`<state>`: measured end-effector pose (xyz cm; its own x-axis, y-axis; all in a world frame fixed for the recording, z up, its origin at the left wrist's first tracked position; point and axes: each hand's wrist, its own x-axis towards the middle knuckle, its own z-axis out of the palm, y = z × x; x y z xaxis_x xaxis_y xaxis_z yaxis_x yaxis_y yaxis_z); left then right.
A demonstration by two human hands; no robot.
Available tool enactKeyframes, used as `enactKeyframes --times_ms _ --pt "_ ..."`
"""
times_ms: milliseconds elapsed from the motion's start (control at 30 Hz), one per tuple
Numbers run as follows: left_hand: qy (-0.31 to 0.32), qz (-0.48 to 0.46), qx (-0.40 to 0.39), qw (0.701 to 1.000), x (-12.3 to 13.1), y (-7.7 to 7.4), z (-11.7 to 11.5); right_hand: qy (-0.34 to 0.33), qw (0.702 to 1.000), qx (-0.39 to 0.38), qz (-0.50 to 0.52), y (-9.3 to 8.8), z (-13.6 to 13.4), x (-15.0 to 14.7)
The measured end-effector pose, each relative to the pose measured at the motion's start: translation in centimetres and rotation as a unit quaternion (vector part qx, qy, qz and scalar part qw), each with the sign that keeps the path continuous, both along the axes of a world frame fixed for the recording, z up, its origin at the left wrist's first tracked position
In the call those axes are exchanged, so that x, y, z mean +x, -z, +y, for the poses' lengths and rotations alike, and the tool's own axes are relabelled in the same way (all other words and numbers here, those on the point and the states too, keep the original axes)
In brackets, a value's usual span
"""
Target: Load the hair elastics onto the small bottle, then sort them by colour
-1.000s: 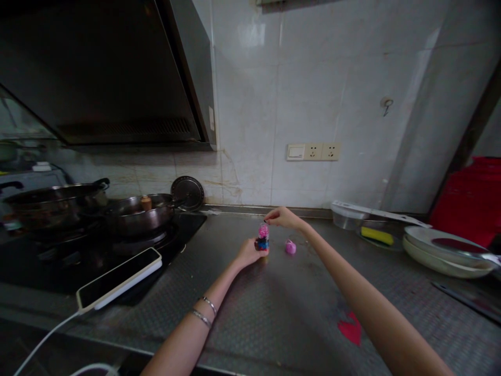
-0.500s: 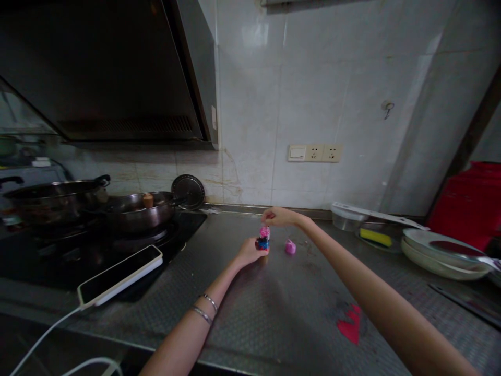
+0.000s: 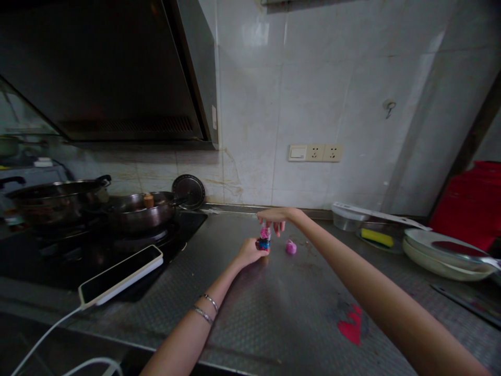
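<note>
A small clear bottle (image 3: 265,236) with pink, blue and red layers of filling stands upright on the metal counter. My left hand (image 3: 251,251) is wrapped round its lower part from the left. Over the bottle's mouth lies my right hand (image 3: 276,215), palm down, with fingers stretched out and some drooping on the far right side. It covers the bottle's top, so the opening is hidden; whether the palm presses on it I cannot tell. A small pink bundle (image 3: 290,247) sits just right of the bottle.
Pans (image 3: 141,211) stand on the black stove at left, with a phone (image 3: 121,275) on a white cable near its front edge. Red torn pieces (image 3: 351,326) lie at front right. A yellow sponge (image 3: 377,237), a plastic tub (image 3: 346,218) and stacked plates (image 3: 442,261) are farther right.
My right hand has gone from pinched fingers above the bottle's mouth to a flattened palm laid over it. The left hand and bottle have stayed in place.
</note>
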<state>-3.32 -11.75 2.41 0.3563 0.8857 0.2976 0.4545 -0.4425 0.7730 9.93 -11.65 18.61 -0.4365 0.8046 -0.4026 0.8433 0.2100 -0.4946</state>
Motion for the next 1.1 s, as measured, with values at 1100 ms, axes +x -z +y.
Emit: enactKeyframes --times_ms 1100 --pt "-0.013 0.018 0.018 1.0 0.0 -0.2 -0.4 -0.022 0.991 0.128 0.035 1.6 1.4 0.9"
